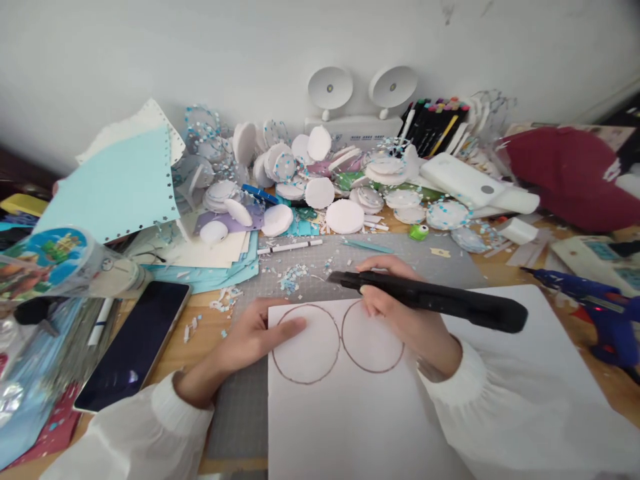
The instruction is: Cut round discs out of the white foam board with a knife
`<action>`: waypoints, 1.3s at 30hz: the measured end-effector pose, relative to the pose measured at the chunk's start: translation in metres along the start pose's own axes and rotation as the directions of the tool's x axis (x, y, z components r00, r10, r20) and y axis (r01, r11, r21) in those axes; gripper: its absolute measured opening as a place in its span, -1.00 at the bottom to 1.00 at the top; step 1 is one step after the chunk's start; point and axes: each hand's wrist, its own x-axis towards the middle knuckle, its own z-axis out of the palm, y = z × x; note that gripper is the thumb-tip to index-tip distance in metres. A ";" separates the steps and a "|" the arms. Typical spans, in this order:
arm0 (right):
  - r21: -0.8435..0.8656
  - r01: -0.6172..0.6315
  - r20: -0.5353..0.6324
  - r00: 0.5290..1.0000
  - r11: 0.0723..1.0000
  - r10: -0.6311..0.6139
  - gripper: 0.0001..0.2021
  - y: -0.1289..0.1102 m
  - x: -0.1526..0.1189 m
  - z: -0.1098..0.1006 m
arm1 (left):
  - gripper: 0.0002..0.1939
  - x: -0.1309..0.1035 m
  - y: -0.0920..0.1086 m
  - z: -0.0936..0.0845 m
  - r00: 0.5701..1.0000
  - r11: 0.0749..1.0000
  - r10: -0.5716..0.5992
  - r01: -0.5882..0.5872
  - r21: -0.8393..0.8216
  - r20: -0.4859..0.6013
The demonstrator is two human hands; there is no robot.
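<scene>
A white board or sheet with two drawn circles side by side near its top edge lies over the grey cutting mat. My left hand grips the sheet's left edge, its thumb on top inside the left circle and the other fingers hidden beneath. In my right hand is a black utility knife, its blade tip pointing left above the sheet's top edge. Fingers of that hand also rest at the right circle's upper part. Small white and blue scraps are scattered on the mat just beyond.
Many white discs, some with blue-beaded wire, are heaped at the back. A phone lies left, beside a plastic cup. A blue glue gun sits right, below a maroon cap. Another white sheet lies under my right arm.
</scene>
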 end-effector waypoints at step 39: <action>0.477 -0.099 0.256 0.966 0.873 -0.030 -0.75 -0.001 0.004 -0.010 | -0.65 -0.001 -0.004 0.001 0.999 0.999 -0.027 0.026 -0.025 -0.026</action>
